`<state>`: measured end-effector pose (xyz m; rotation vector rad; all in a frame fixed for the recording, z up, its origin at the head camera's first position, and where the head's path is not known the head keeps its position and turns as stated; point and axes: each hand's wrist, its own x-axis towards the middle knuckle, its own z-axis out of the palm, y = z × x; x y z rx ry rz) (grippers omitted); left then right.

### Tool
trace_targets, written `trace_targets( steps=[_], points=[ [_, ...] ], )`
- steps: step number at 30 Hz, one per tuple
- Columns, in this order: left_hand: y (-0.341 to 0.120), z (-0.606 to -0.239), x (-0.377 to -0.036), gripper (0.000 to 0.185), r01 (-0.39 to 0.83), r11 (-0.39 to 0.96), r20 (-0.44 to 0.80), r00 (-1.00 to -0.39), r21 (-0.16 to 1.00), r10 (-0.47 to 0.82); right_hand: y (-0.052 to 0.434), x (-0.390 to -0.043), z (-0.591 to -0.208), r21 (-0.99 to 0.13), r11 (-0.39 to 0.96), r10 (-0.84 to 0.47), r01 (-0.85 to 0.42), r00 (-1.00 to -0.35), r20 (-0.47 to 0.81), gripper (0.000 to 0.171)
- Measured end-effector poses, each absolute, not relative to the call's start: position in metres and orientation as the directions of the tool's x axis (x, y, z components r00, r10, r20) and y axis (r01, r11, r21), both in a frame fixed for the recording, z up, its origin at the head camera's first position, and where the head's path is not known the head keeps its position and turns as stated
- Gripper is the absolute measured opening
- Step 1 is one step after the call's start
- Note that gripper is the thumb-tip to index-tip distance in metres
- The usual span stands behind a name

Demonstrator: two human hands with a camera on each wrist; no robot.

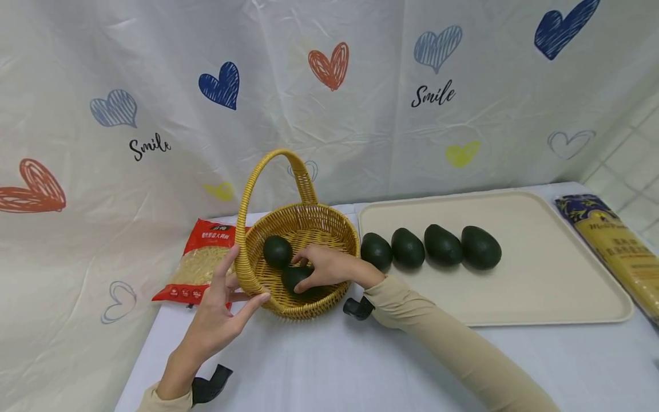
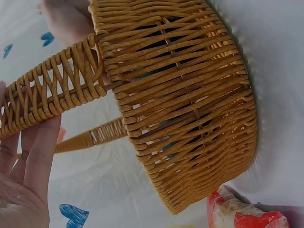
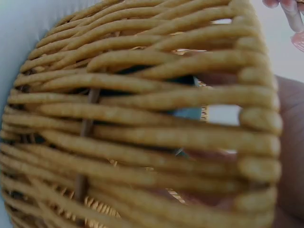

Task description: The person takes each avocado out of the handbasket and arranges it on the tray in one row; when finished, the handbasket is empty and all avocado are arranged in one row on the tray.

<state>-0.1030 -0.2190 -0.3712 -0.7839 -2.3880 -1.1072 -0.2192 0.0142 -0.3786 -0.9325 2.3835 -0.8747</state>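
Observation:
A yellow wicker basket point(image 1: 309, 312) stands on the table with two dark green avocados visible inside. My right hand point(image 1: 329, 266) reaches over its rim and grips the nearer avocado point(image 1: 294, 278) by its sides. The other avocado point(image 1: 277, 252) lies behind it, toward the handle side. My left hand point(image 1: 218, 317) holds the basket's upright handle point(image 1: 248, 274) low down, thumb on one side and fingers on the other. In the left wrist view the fingers point(image 2: 40, 156) lie against the woven handle. The right wrist view looks through the basket's weave point(image 3: 142, 133), which largely hides the held avocado.
Right of the basket is a beige tray point(image 1: 556, 269) with several avocados point(image 1: 441, 245) in a row along its left part. A red pasta bag point(image 1: 201, 260) lies left of the basket. A yellow package point(image 1: 612, 246) lies beyond the tray's right edge. Behind hangs a heart-printed cloth point(image 1: 370, 114).

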Motion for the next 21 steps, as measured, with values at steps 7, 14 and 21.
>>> trace_targets(
  steps=[7,14,21],
  points=[
    [-0.2194,-0.3728,-0.1035,0.114,0.616,0.531,0.542,-0.780,0.581,0.312,0.0064,-0.2178,-0.3794,-0.675,0.580,-0.735,-0.455,-0.650,-0.193,0.062],
    [-0.2194,-0.3723,-0.1049,0.113,0.623,0.540,0.547,-0.774,0.566,0.319,0.0099,-0.2174,-0.3779,-0.667,0.566,-0.775,-0.484,-0.590,-0.229,0.072],
    [-0.2206,-0.3707,-0.1050,0.115,0.634,0.526,0.554,-0.766,0.567,0.326,0.0079,-0.2157,-0.3754,-0.660,0.548,-0.805,-0.514,-0.538,-0.250,0.066]
  ],
)
